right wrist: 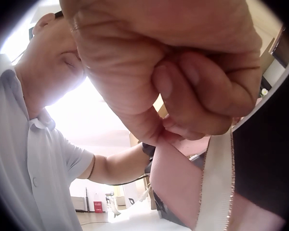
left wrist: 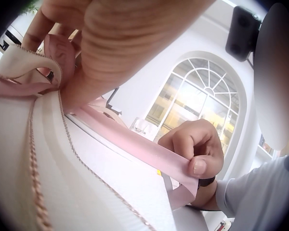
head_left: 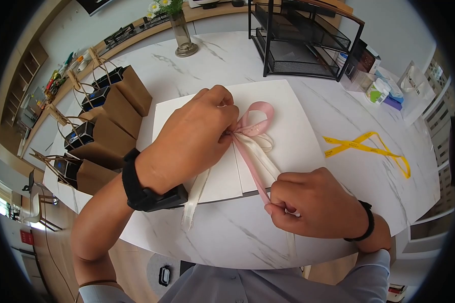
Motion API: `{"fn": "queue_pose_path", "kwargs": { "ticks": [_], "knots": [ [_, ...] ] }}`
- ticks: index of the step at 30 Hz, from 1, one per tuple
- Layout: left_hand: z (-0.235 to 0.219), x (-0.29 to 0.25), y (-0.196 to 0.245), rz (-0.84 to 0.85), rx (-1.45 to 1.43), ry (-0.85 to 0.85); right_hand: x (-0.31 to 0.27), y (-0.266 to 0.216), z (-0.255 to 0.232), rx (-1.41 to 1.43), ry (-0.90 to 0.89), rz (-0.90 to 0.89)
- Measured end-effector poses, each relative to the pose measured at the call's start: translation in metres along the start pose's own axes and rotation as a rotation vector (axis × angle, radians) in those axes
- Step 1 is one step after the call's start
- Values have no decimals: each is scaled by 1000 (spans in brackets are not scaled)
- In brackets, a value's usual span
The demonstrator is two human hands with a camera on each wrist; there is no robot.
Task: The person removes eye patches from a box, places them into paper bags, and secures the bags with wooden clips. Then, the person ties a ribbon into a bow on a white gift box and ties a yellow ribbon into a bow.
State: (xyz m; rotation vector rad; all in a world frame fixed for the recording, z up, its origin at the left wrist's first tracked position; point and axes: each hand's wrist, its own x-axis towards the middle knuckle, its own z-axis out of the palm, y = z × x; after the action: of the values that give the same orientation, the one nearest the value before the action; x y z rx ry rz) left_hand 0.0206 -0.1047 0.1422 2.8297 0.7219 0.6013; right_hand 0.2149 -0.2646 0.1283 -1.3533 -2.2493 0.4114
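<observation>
A white box [head_left: 289, 118] lies on the marble-patterned table, with a bow of pink ribbon [head_left: 248, 160] and cream ribbon [head_left: 266, 160] on its lid. At the bow's knot my left hand [head_left: 194, 134] pinches the ribbons; its fingertips are partly hidden behind the knuckles. One pink loop stands up to the right of this hand. Near the box's front edge, my right hand [head_left: 316, 204] pinches the pink tail between thumb and curled fingers. That tail runs taut from the knot in the left wrist view. Beside it, the cream ribbon [right wrist: 216, 178] shows gold edging in the right wrist view.
Several brown paper bags [head_left: 117, 137] stand in a row at the left. A yellow ribbon [head_left: 361, 146] lies right of the box. Behind are a black mesh tray rack [head_left: 303, 63], a flower vase [head_left: 182, 35] and a small white-and-green tub [head_left: 377, 92].
</observation>
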Motion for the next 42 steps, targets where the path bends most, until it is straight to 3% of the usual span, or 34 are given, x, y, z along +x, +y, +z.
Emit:
{"fn": "queue_pose_path", "kwargs": {
  "ticks": [15, 18, 22, 24, 26, 28, 31, 33, 34, 36, 37, 42],
  "knots": [
    [-2, 1, -4, -1, -25, -41, -4, 4, -6, 116, -125, 16],
    [-6, 0, -12, -1, -160, -54, -4, 3, -6, 110, -131, 25],
    [-30, -1, -24, -98, -282, -62, -2, 4, -19, 27, -36, 32],
    [-33, -1, -37, -234, -339, -148, 8, 10, -29, 42, -26, 50],
    [-30, -2, -42, -216, -331, -150, 25, 21, -40, 77, 149, 94],
    [-29, 1, -41, -326, -421, -208, 53, 36, -51, -11, 246, 45],
    [-23, 3, -46, -347, -656, -160, 104, 52, -63, 73, 204, 57],
    [-20, 1, -52, -337, -766, -162, 136, 72, -54, 298, -67, -57],
    [-21, -1, -54, -333, -886, -167, 146, 74, -49, 295, -59, -68],
    [-23, -3, -55, -374, -922, -152, 165, 77, -41, 519, -445, 163],
    [-22, -4, -55, -396, -1026, -129, 171, 77, -37, 571, -548, 167],
    [-21, -9, -51, -500, -1177, -78, 177, 95, -23, 781, -583, 194]
  ]
}}
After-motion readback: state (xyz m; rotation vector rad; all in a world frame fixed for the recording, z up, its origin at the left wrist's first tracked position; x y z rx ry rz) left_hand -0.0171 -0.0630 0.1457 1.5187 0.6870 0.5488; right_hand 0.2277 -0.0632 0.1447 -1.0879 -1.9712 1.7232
